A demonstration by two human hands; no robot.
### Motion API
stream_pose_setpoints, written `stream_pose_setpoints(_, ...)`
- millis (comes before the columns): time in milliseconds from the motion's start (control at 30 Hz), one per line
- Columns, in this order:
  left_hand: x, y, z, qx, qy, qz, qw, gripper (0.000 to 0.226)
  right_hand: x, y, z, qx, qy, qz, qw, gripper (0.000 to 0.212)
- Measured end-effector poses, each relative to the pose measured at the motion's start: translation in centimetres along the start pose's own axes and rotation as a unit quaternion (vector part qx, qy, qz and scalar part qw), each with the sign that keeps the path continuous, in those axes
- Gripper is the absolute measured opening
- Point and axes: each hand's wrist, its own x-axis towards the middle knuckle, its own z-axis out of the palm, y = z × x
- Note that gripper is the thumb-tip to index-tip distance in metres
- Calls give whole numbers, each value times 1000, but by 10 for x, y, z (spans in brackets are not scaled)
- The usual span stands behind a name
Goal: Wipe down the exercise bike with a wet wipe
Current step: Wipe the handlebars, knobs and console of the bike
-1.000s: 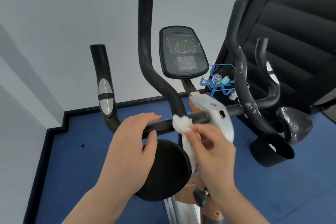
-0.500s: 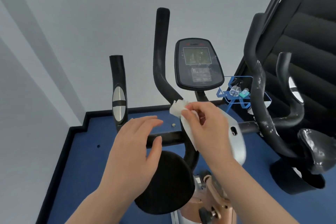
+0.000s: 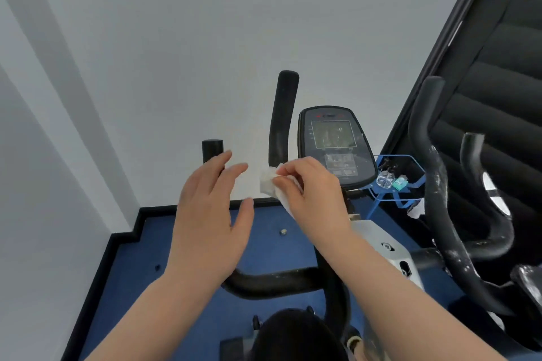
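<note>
Both hands have risen; right hand [image 3: 311, 187] pinches wet wipe [image 3: 268, 182].

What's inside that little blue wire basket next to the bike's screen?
In the blue wire basket sit a clear, glassy item and a small teal box. The view is too blurry to say more. A black handlebar covers the basket's right edge.

Pale grey wall [image 3: 176, 38] fills the far side, evenly lit, with a boxed-out corner on the left that steps forward. Black skirting [image 3: 123, 231] follows that stepped line along the wall's foot. Floor [image 3: 181, 246] is deep blue, with a small pale object [image 3: 283, 231] lying on it (too small to identify). Far right: a dark slanted panel with horizontal ribs [image 3: 498, 67], black-framed. A blue wire stand [image 3: 393, 182] sits at its foot.
</note>
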Motion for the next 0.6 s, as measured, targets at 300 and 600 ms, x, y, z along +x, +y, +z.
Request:
stream_pose_setpoints(300,41,-23,4,19,-24,-3,1000,53,-16,3,-21,58,-14,83,995,5)
stream_pose_setpoints(600,43,-28,7,62,2,23,998,54,53,-2,8,38,22,86,995,2)
